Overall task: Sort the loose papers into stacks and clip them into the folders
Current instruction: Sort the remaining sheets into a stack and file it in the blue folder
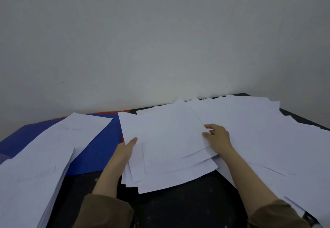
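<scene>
Head view, looking down on a black tabletop (178, 206) set against a plain pale wall (160, 40).

Left hand (127, 150): at the left edge of a fanned bundle of white sheets (169, 147) at centre. The thumb lies on top of the sheets; the fingers are hidden beneath, so the bundle appears pinched at its edge. The sheets in the bundle are not squared: several lower corners stick out at the near left and near right.

Right hand (218, 138): at the right edge of the same bundle, thumb and forefinger curled and nipping the edge of the upper sheets. The remaining fingers cannot be made out clearly.

Both forearms are bare, with olive-brown sleeves (105, 211) at the bottom of the view.

Loose papers (267, 134): a wide, untidy spread covering the right side of the tabletop up to the far edge, overlapping at varied angles, running under the right forearm.

Blue folder (100, 149): lying flat at left, near the wall. A red edge (114, 112) shows behind it; what it belongs to cannot be told.

Sorted paper: one white stack (71, 133) lies tilted on the blue folder; a second, thicker stack (30, 188) sits at the near left, overlapping the folder's near edge. Faint marks show on both top sheets, too blurred to read
</scene>
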